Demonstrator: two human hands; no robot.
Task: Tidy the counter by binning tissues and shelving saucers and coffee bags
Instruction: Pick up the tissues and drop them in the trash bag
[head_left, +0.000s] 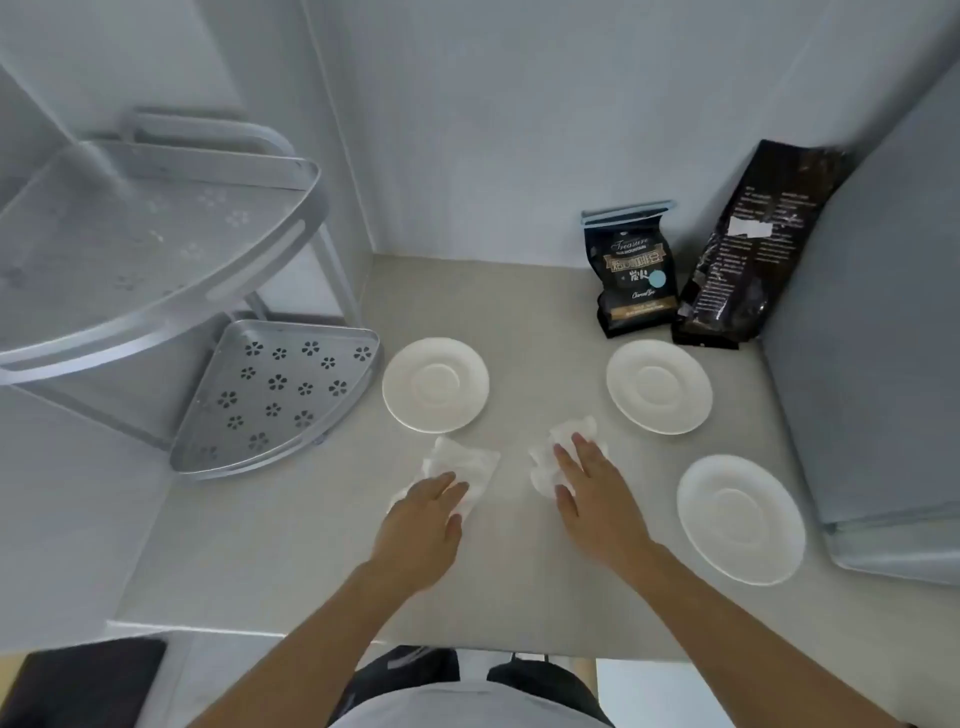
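Observation:
Two crumpled white tissues lie mid-counter. My left hand (423, 525) rests on the left tissue (467, 460), fingers laid over its near edge. My right hand (589, 493) lies flat, fingers spread, on the right tissue (566, 434). Neither tissue is lifted. Three white saucers sit on the counter: one at the left (435, 385), one at the right (658, 386), one nearer on the right (740, 518). Against the back wall stand a small black coffee bag (635, 275) with a blue clip and a taller black coffee bag (748, 249), which leans right.
A silver two-tier corner shelf rack stands at the left; its lower tray (275, 395) has flower-shaped holes and its upper tray (156, 244) juts toward me. A grey appliance (872, 364) blocks the right side. The counter's front edge (363, 636) runs below my forearms.

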